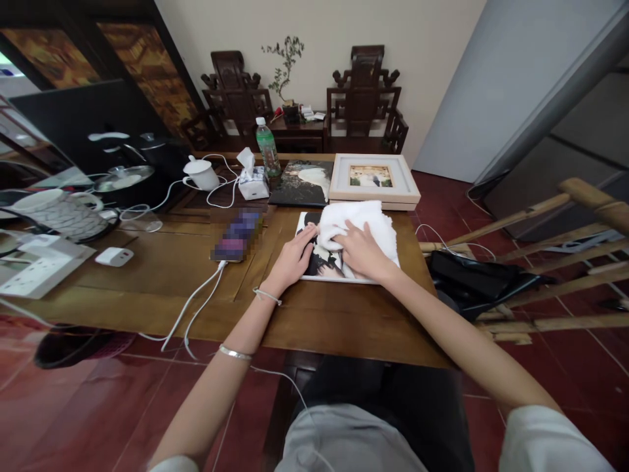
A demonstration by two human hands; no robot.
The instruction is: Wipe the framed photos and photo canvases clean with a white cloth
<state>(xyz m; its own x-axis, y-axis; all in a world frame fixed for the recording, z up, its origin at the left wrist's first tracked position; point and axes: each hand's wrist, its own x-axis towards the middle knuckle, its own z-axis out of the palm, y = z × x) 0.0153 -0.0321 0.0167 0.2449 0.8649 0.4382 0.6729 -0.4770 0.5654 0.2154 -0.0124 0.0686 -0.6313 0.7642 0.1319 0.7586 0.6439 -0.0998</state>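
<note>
A photo panel (pixel 320 257) with a dark and white picture lies flat near the table's front edge, partly covered by a folded white towel (pixel 381 223). My left hand (pixel 295 255) rests on the panel's left side, fingers stretched out and touching its surface. On top of the towel, my right hand (pixel 364 252) presses down with its fingers bent into the cloth. Just behind the panel are a light wood picture frame (pixel 413 187) and a dark picture panel (pixel 297 183), both lying flat.
The wooden table (pixel 324 314) also holds a phone (pixel 236 237) on a white cable, a tissue box (pixel 254 185), a green-labelled bottle (pixel 267 147), a lidded white cup (pixel 201 174), a kettle (pixel 63 213) and a power strip (pixel 39 265). A bamboo rack (pixel 535 321) stands at right.
</note>
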